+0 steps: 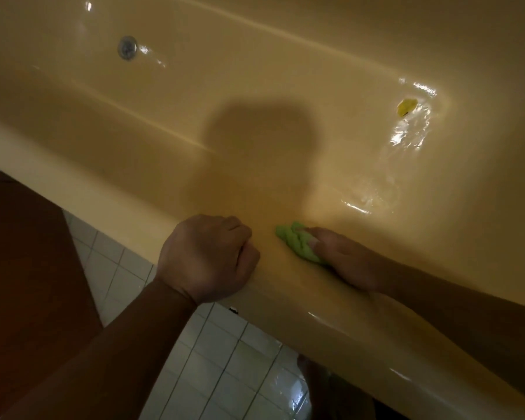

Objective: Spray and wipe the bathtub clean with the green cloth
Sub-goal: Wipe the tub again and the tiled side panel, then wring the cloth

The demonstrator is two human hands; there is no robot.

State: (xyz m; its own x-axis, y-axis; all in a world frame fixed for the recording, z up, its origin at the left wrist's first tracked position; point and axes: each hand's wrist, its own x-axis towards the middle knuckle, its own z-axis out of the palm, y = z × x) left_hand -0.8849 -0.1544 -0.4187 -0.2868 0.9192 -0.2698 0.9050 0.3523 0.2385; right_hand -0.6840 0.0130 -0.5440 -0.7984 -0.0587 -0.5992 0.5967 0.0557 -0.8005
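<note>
1. Currently, the green cloth is held bunched into a wad against the near inner wall of the bathtub, just below the rim. The wiping step is judged to be under way.
2. The fingers of the right hand are closed over the wad, and it is pressed to the wall by them; the thumb is hidden.
3. The rim is gripped by the left hand, its fingers curled over the edge, so the body is braced.
4. The stroke is best made with steady pressure in long, overlapping passes along the wall. It should be worked from the rim downward, so that loosened dirt is carried toward the tub floor and not dragged over cleaned surface.
5. A tight wad offers little contact, so more is likely to be covered if the cloth is flattened into a pad and refolded once 1 face is soiled.
6. The tub is seen as a smooth, glossy, yellow-beige shell with rounded corners. It is probably slippery where wet, so a firm bracing grip is advised.
7. Glinting wet patches are visible at the far right end, beside a small yellow object whose nature cannot be told. A round metal drain is set at the far left.
8. The cloth appears soft and pliable, ridged where it is bunched.
9. A floor of pale square tiles is seen beside the tub.
</note>
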